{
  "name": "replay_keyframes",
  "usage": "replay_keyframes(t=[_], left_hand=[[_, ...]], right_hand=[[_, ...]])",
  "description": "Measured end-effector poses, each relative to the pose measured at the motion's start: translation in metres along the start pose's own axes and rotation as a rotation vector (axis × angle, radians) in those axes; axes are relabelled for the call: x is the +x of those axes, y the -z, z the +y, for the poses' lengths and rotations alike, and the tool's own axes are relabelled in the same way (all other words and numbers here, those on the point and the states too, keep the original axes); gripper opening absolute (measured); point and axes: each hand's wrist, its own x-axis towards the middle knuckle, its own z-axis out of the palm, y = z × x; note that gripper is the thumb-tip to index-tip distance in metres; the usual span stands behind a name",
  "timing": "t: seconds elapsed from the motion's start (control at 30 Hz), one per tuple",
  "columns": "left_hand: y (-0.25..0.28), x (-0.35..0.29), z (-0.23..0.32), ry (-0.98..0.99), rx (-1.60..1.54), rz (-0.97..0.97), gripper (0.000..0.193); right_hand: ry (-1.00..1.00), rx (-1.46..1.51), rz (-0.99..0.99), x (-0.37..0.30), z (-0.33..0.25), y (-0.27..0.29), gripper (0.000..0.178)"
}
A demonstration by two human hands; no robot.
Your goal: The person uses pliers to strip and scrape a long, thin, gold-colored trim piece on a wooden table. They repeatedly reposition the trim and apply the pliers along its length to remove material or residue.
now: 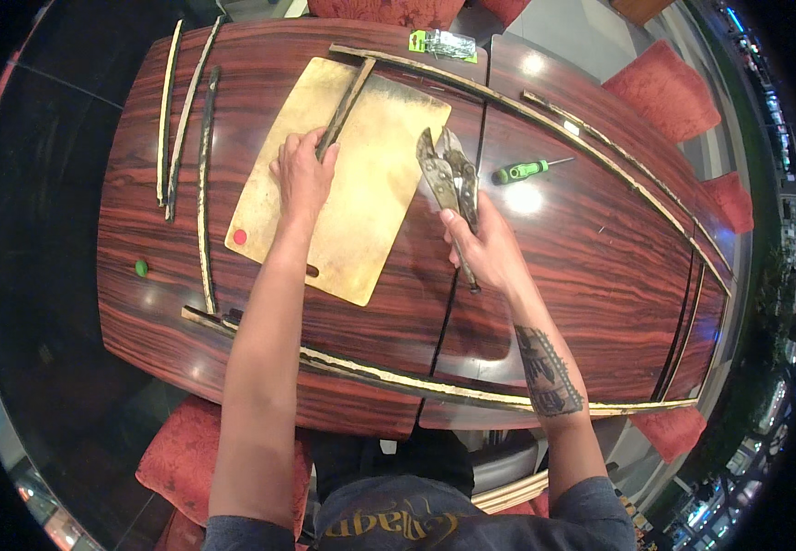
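Observation:
My left hand (304, 176) is closed round the near end of a short dark wooden strip (350, 103), which slants over a worn yellowish cutting board (361, 197). The strip's far end meets a long wooden strip (471, 84) along the table's far side; whether they are joined I cannot tell. In my right hand (485, 241) is a pair of metal locking pliers (453, 179), jaws pointing away from me and parted, with nothing between them. The pliers are right of the board, and a green-handled screwdriver (522, 172) lies just beyond them on the table.
Several loose strips (203, 193) lie at the left. A long near strip (398, 376) runs under my forearms. A small green object (141, 268) is at the left edge, a blister pack (444, 45) at the far edge. Red chairs (664, 92) surround the dark striped table (591, 275).

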Motion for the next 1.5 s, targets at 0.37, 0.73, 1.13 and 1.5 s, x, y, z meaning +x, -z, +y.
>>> replay_keyframes(t=[0.37,0.73,1.13,1.5], left_hand=[[0.001,-0.009,0.013,0.092,0.145,0.096,0.033],[-0.011,-0.007,0.017,0.036,0.098,0.175,0.029],[-0.003,-0.02,0.012,0.016,0.028,0.259,0.027],[-0.011,-0.013,0.014,0.128,-0.088,0.221,0.026]], right_hand=[[0.258,-0.281,0.09,0.064,-0.005,0.01,0.037],[0.273,-0.147,0.077,0.246,-0.058,-0.008,0.04],[0.343,-0.393,0.098,0.219,-0.071,-0.015,0.056],[0.387,-0.379,0.11,0.216,-0.066,-0.013,0.052]])
